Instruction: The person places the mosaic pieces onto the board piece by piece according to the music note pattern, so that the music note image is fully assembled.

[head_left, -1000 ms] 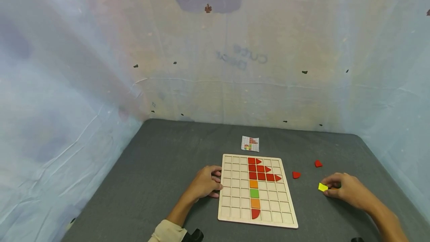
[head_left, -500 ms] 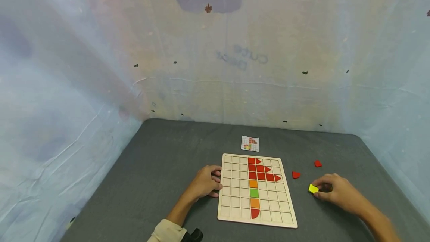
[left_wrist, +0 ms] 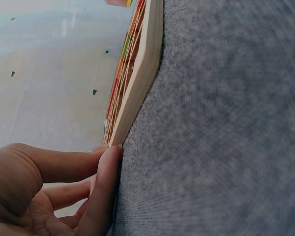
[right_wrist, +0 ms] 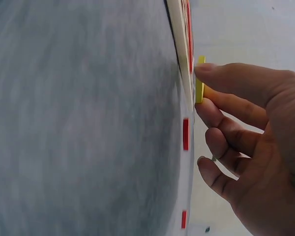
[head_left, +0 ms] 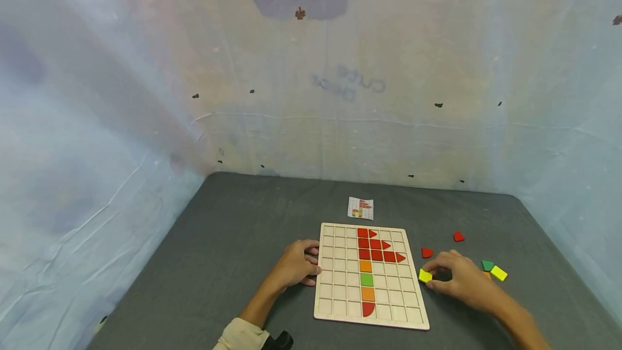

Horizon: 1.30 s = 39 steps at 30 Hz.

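My right hand (head_left: 459, 277) pinches a yellow square tile (head_left: 425, 276) between thumb and fingers, just beside the right edge of a wooden grid board (head_left: 335, 295). In the right wrist view the yellow tile (right_wrist: 200, 81) is tilted, seen nearly edge-on. My left hand (head_left: 293, 264) holds the board's left edge; the left wrist view has its thumb and a finger (left_wrist: 108, 169) meeting at that edge. Set in the board are red squares and triangles (head_left: 377, 255) in rows, and below them orange, green (head_left: 366, 280) and orange squares and a red rounded piece (head_left: 367, 309).
Beyond the board lies a small printed pattern card (head_left: 360, 208). Two red pieces, one nearer (head_left: 426, 253) and one farther (head_left: 459, 236), lie right of the board. Behind my right hand are a green piece (head_left: 487, 266), another yellow piece (head_left: 498, 273) and a partly hidden orange one.
My right hand has carried the yellow tile leftward to the board's right edge, uncovering the green, yellow and orange pieces behind it. The left hand stays at the board.
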Tool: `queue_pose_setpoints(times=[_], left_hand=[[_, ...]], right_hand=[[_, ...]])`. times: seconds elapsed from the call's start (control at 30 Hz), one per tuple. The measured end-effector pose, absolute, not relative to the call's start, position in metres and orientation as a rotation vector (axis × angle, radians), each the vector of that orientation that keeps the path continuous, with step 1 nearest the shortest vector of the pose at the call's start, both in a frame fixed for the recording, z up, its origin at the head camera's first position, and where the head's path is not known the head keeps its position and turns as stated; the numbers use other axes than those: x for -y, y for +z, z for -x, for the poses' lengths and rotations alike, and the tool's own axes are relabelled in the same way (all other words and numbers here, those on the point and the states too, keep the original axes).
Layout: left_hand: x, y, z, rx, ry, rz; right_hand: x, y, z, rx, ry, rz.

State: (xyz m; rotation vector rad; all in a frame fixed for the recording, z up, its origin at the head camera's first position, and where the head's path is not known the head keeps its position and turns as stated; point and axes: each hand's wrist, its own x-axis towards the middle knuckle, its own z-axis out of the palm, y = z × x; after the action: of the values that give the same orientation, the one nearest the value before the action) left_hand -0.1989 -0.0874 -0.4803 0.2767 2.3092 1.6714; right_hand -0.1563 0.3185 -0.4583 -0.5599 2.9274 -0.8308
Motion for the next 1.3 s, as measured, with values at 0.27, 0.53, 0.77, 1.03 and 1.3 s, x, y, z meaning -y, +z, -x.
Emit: queue_pose_setpoints(times=[0.27,0.53,0.77,1.03,1.3], left_hand=[[0.087,-0.482,0.199,-2.325,1.659,-0.279],[0.088,-0.483,0.200,-2.315,1.669,-0.281],[0.088,-0.483,0.200,-2.314,1.668,-0.276],[0.088,-0.482,0.200,-2.309,1.669,-0.293],[0.088,-0.483,0.200,-2.321,1.670,-0.324]], right_hand=[[-0.296,-0.456,0.156,-2.920,-0.792,0.576],[-0.272,-0.455,0.155,-2.891,-0.836,0.680],[-0.255,-0.455,0.154,-2.847,-0.896,0.760],[-0.237,-0.457,0.154,-2.828,-0.922,0.888],[-0.219,-0.452,0.151,-2.742,-0.906,0.853]])
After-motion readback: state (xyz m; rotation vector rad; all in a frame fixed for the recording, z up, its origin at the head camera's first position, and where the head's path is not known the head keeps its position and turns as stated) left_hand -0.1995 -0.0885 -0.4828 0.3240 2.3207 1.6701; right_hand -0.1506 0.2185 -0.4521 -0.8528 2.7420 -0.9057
